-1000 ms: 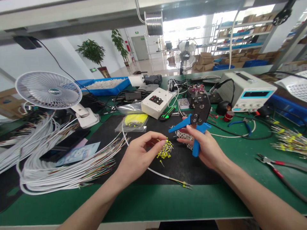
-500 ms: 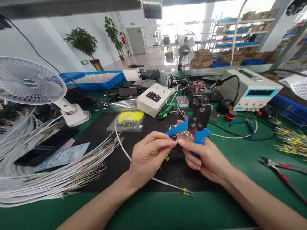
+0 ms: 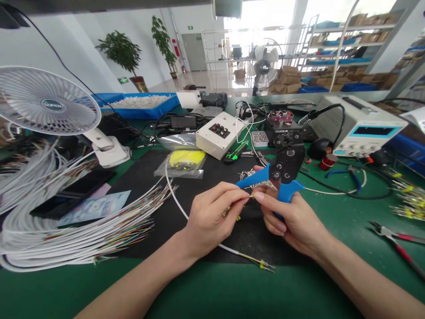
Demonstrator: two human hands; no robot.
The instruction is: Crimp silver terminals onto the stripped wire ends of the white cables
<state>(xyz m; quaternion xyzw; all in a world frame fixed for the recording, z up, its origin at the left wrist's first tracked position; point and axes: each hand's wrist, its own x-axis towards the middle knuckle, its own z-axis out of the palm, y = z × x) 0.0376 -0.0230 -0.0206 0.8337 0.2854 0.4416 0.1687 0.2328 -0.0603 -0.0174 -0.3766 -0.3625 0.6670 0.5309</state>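
My left hand [image 3: 212,215] is closed, thumb and forefinger pinching what looks like a thin wire end [image 3: 250,197]. My right hand [image 3: 295,221] is wrapped around the crimping pliers [image 3: 288,161], whose blue handles are spread apart. Its thumb and finger also pinch a tiny yellow sleeve [image 3: 253,196], right by the left fingertips. More yellow sleeves [image 3: 238,217] show partly behind my left hand. A white cable [image 3: 175,199] runs beneath that hand, and a cable end with yellow sleeves and metal pins [image 3: 265,265] lies in front on the black mat [image 3: 245,237].
Loose metal terminals [image 3: 247,175] lie behind my hands, near a bag of yellow sleeves [image 3: 186,159]. White cables with stripped ends [image 3: 109,226] spread at left. Red-handled cutters [image 3: 395,243] lie at right. A switch box [image 3: 219,135] and power supply [image 3: 361,126] stand behind.
The whole view has shifted slightly, so everything appears a little further right. My hands keep the same grips, fingertips still close together at the yellow sleeve.
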